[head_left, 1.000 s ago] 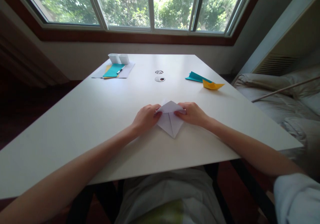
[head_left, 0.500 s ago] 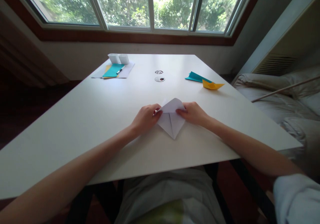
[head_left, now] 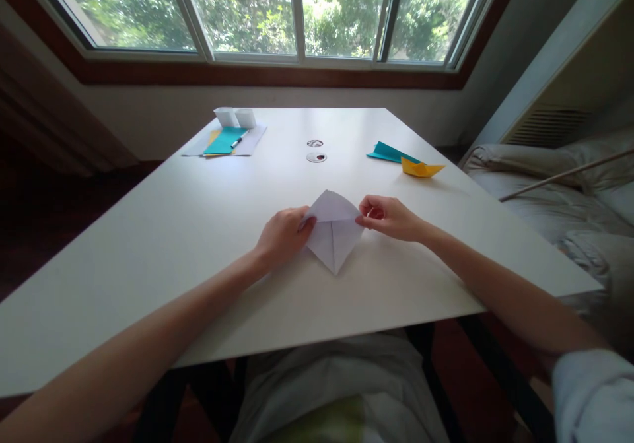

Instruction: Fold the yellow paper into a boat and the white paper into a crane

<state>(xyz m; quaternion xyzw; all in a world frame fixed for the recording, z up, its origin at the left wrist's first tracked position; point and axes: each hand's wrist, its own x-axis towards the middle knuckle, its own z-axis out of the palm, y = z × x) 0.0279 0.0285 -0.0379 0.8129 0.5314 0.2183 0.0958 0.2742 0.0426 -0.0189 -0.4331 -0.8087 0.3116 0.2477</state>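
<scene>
A folded sheet of white paper [head_left: 333,232] is held between both hands over the near part of the table. It has a diamond-like outline, with a crease across it, a seam running down its lower half and a point toward me. My left hand [head_left: 283,237] pinches its left corner, thumb on top and the other fingers mostly hidden behind. At the right corner, my right hand [head_left: 391,218] grips the paper between thumb and forefinger, the remaining fingers curled.
A yellow paper boat [head_left: 422,168] and a teal folded paper [head_left: 393,153] sit at the right. Far left are teal paper [head_left: 224,140], a pen [head_left: 240,138] and white paper boxes [head_left: 245,118]. Two round fittings [head_left: 316,157] mark the middle of the white table [head_left: 163,258].
The folded paper has shifted slightly left and opened wider. My right hand has moved outward to its right corner, while my left hand has moved a little left.
</scene>
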